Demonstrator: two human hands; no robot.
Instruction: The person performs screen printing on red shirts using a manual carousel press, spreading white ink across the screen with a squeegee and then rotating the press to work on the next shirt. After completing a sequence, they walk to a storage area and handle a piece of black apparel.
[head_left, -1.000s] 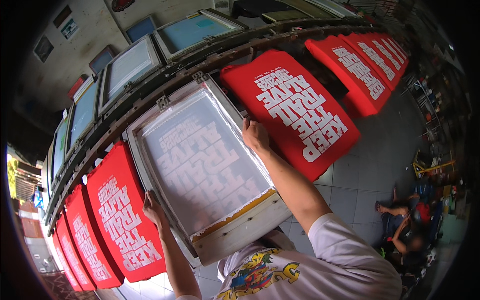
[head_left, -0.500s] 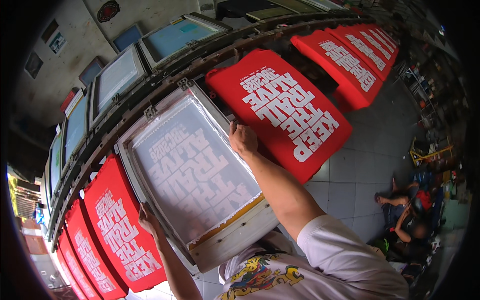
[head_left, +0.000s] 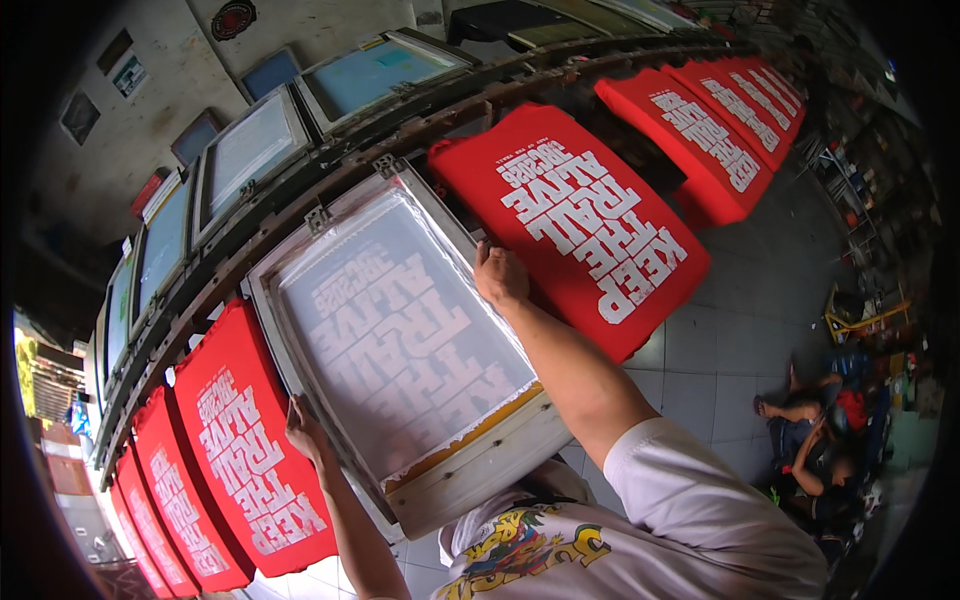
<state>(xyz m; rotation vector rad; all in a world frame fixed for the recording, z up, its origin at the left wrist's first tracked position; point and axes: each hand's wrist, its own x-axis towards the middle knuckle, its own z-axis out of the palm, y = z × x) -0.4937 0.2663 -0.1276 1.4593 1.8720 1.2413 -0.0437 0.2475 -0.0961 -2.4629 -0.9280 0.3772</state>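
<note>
A silk-screen printing frame (head_left: pixel 390 340) lies tilted in front of me. Its pale mesh carries large block lettering, and an orange-brown strip runs along the near end by a bare wooden bar. My left hand (head_left: pixel 308 435) grips the frame's left side rail, while my right hand (head_left: pixel 502 275) is closed on the right rail. Metal hinge clamps (head_left: pixel 386 166) join the far end to a dark rail. Beside the frame stretches a red T-shirt (head_left: pixel 640 215) with white lettering on the right, and another red shirt (head_left: pixel 205 335) on the left. What lies under the mesh is hidden.
More printed red shirts (head_left: pixel 700 190) continue along the row on both sides. Behind the dark rail lean several other screens (head_left: pixel 255 150) against the wall. On the tiled floor (head_left: pixel 690 400) at right, a person (head_left: pixel 815 450) sits near cluttered shelves and a yellow rack (head_left: pixel 865 312).
The whole scene has shifted slightly right in the picture as my view turned. Both hands keep their places on the frame, which shows no clear movement of its own.
</note>
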